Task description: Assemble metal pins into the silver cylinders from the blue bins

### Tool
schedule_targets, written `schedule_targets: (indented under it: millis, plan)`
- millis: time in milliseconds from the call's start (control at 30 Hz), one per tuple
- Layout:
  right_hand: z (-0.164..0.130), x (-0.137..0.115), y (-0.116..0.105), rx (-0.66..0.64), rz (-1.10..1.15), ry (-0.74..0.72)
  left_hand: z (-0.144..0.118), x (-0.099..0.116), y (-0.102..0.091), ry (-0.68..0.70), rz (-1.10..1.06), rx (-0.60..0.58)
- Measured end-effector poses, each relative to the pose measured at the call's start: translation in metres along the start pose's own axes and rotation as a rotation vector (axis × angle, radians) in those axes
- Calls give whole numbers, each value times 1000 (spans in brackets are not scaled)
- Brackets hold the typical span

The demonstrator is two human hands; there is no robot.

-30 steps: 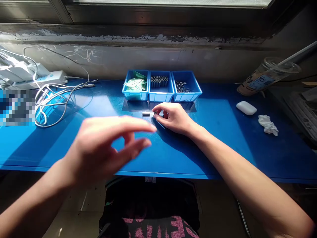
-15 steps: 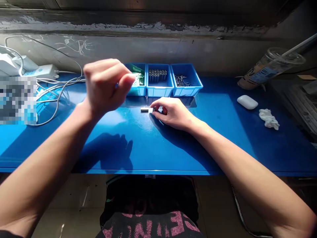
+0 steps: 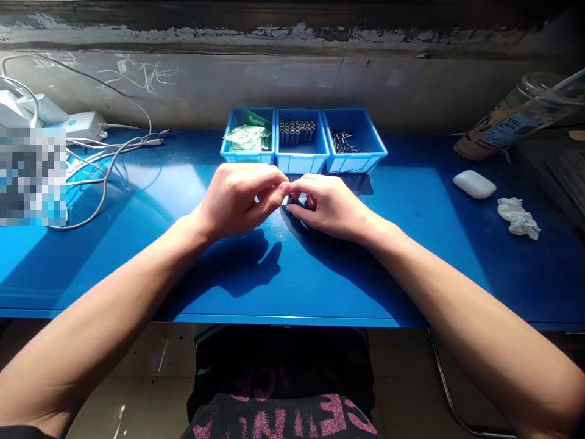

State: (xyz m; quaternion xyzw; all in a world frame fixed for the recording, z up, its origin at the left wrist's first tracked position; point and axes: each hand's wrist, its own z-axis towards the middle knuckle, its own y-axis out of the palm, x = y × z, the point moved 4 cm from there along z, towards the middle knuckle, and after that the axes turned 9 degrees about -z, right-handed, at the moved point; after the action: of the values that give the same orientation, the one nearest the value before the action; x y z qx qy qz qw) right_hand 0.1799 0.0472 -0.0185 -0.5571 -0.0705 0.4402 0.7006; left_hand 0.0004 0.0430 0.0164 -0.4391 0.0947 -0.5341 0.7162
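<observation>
The blue worktop [image 3: 411, 268] carries three blue bins [image 3: 301, 141] at its far edge. Just in front of the bins, the left hand [image 3: 237, 198] and right hand [image 3: 331, 204] meet, both grips pinched closed on a small metal part [image 3: 290, 198] between their fingertips.

Cup [image 3: 516, 119] label perhaps numbered; unreadable.

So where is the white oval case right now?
The white oval case lies on the blue table, far right, between the tipped plastic cup and crumpled white tissue.
</observation>
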Motion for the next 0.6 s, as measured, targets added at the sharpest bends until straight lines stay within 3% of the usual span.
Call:
schedule_targets:
  millis: [167, 600]
  plan:
    - [-1, 1, 0, 7, -19, 1, -3, -9, -5, 17, 27, 20]
    - [-2, 0, -1, -5, -14, -8, -2, -3, -6, 44, 0, 36]
